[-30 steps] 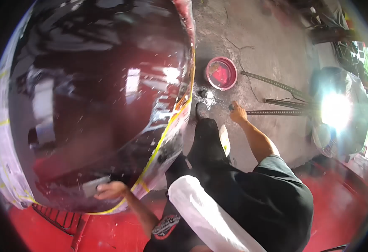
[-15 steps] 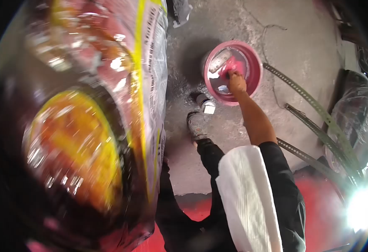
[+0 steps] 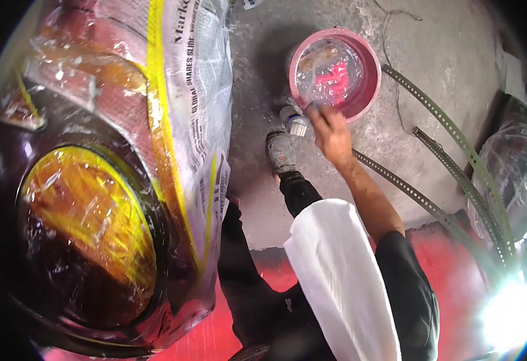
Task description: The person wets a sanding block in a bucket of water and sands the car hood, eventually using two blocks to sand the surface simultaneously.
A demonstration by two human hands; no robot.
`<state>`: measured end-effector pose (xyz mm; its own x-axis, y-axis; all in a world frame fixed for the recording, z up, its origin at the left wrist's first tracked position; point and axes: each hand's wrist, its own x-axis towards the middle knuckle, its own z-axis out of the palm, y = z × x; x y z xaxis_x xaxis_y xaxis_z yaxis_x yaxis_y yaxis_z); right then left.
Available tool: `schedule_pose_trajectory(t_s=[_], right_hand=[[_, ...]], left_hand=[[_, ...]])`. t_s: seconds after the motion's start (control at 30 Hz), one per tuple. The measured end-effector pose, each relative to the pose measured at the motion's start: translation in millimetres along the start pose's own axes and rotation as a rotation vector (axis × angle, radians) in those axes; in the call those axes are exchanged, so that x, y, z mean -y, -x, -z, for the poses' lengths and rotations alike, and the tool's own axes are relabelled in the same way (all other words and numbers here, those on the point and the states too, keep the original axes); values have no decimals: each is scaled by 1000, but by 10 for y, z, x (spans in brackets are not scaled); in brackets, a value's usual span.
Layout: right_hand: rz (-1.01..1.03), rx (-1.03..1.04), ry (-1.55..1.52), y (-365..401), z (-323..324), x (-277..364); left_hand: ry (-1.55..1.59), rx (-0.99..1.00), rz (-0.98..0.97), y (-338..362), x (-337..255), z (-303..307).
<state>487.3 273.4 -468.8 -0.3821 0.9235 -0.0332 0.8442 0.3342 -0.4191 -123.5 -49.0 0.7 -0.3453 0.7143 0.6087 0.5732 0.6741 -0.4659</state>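
Observation:
My right hand [image 3: 331, 131] is at the near rim of a round pink tub [image 3: 369, 96], its fingers bent and drawn together. A small dark thing shows at the fingertips, but I cannot tell what it is. In the tub is rippling water [image 3: 311, 83], with a bright pink-red piece [image 3: 335, 81] and a tan block-like piece [image 3: 319, 58] in it. A bottle with a white cap [image 3: 295, 125] stands on the floor, just left of the hand. My left hand is out of view.
At left is a large curved panel with an amber round lamp [image 3: 95, 222], masked with newspaper [image 3: 197, 78] and yellow tape. Perforated metal strips [image 3: 450, 120] lie at right near plastic-wrapped stuff [image 3: 507, 150]. A white sheet [image 3: 342, 271] hangs close below me; a lamp glares lower right.
My right hand has come up out of the tub toward me, leaving the pink-red piece in the water. The view has shifted, so the tub sits higher.

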Motion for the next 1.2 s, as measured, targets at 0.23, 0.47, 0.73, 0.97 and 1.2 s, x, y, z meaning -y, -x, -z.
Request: schedule_pose_trajectory(t_s=[0.23,0.47,0.73,0.97,1.2], right_hand=[[194,88,80,729,-499,-173],[-2,108,25,955,-1196,-300],[-431,353,122,681,-805,48],[-138,-32,-245,862,359,316],[-121,-432,-60,165,2583,3211]], left_hand=[[5,20,-52,-6,77,-18],[18,67,-134,28,192,-67],[216,144,544,863,737,101],[540,-124,1100,445,171,385],[673,-295,1364,173,1709,-6]])
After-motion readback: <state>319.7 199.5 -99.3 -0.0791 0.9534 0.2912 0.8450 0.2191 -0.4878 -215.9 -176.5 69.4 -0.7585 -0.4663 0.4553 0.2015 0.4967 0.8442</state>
